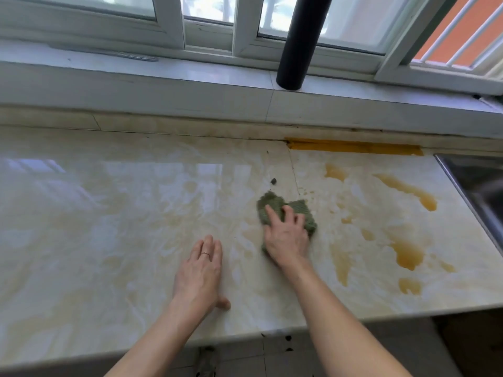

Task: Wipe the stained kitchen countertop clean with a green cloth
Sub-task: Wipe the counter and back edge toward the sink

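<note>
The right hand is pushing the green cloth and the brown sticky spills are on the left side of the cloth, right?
Not quite. The right hand does press the crumpled green cloth, but the head view shows the amber-brown spills to its right, toward the metal sink.

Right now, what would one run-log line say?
wiping | right hand presses green cloth | left hand flat on countertop | amber stains remain right

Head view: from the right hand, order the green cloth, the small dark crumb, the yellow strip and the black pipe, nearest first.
From the right hand:
1. Green cloth, directly under it.
2. Small dark crumb, just beyond the cloth.
3. Yellow strip, along the counter's back edge.
4. Black pipe, on the windowsill.
</note>
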The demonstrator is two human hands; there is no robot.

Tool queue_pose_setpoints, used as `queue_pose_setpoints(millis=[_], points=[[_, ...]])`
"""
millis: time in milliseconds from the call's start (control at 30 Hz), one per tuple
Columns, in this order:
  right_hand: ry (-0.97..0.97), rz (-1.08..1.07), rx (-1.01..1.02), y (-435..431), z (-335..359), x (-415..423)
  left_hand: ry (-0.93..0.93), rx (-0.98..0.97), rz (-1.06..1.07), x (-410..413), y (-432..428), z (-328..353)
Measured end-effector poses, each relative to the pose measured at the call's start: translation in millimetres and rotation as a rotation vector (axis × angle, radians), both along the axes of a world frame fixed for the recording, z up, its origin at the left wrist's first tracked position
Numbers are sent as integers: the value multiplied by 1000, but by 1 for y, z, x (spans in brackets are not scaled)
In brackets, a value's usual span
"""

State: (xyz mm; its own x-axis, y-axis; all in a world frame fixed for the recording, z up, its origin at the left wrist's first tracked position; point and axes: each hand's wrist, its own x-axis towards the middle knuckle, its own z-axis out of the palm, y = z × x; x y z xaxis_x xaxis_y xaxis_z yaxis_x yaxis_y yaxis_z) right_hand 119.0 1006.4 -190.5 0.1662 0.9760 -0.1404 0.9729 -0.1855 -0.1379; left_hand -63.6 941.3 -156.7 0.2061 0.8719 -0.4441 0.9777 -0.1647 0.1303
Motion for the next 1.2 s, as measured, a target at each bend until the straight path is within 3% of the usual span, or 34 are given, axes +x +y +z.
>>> queue_pose_setpoints(millis=[133,333,400,567,700,800,1000,1100,1200], points=[[35,-169,37,-11,3,23,-74,25,37,-6,10,2],[83,274,155,-45,-10,-59,-194,125,155,0,37,7],[87,311,155,-28,-13,-57,-198,130,163,1,48,7],[29,51,81,18,-9,-2,-176,51,136,-2,71,9],[35,-151,34,8,-1,37,-175,20,126,-5,84,6],[22,-120,59,-16,-5,22,-166,7,111,-2,89,2],[85,216,91,-12,-7,-46,-174,51,68,16,100,-6],[104,179,77,25,-2,-27,-154,70,63,20,108,-5],[73,5,0,49,5,8,-131,65,74,23,116,-1]])
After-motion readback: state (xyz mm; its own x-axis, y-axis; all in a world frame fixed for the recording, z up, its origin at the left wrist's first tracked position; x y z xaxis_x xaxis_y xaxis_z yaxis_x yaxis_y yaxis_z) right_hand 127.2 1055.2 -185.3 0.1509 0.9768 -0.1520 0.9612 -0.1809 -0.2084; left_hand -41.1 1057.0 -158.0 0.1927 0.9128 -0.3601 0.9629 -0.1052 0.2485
